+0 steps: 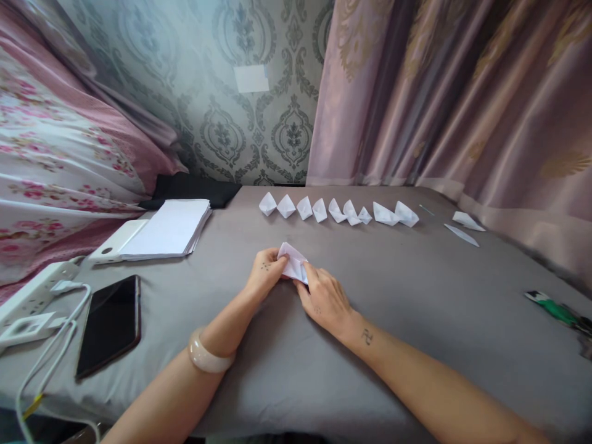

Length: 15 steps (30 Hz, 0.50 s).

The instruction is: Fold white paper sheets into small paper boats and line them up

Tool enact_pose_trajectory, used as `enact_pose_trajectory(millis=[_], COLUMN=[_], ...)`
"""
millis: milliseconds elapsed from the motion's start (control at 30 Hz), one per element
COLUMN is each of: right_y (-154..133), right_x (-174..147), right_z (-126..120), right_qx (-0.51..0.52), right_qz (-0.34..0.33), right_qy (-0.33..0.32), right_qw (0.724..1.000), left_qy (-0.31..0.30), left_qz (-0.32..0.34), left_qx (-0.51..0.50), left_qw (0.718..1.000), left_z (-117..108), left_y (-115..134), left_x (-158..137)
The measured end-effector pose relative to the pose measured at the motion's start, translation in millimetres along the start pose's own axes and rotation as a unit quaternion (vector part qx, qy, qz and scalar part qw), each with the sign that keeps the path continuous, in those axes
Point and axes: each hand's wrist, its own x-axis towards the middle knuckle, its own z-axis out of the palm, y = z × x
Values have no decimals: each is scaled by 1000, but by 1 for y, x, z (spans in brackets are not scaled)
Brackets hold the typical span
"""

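Between my two hands is a small piece of folded white paper (293, 261), held just above the grey cloth. My left hand (268, 270) pinches its left side, thumb on top. On the right edge, my right hand (326, 298) grips it with thumb and fingers; the fingertips partly cover the folds. Beyond the hands, a row of several folded white paper shapes (304, 208) stands along the far part of the surface. Some of them touch or overlap toward the right end of the row.
At left lie a stack of white paper (164, 229), a black phone (110, 325) and a white power strip (34, 293) with cables. Paper scraps (462, 235) rest at far right, near a green-handled item (552, 308). Curtains (444, 92) and a patterned wall (194, 92) border the back.
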Motion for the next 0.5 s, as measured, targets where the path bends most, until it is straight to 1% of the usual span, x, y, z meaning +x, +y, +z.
enact_pose_trajectory(millis=[167,300,500], right_y=[-2,-2,-1], right_x=[0,-1,-2], right_z=[-3,-5,-6], right_qx=[-12,-8,-17], right_qz=[9,-12,-48], right_qy=[-13,-12,-1], right_qw=[1000,1000,999], left_qy=[-5,5,7], left_qz=[9,-6,0], left_qx=[6,-22,-47], left_qw=[1000,1000,999], left_z=[-1,2,3], left_y=[-5,3,9], left_x=[2,0,-3])
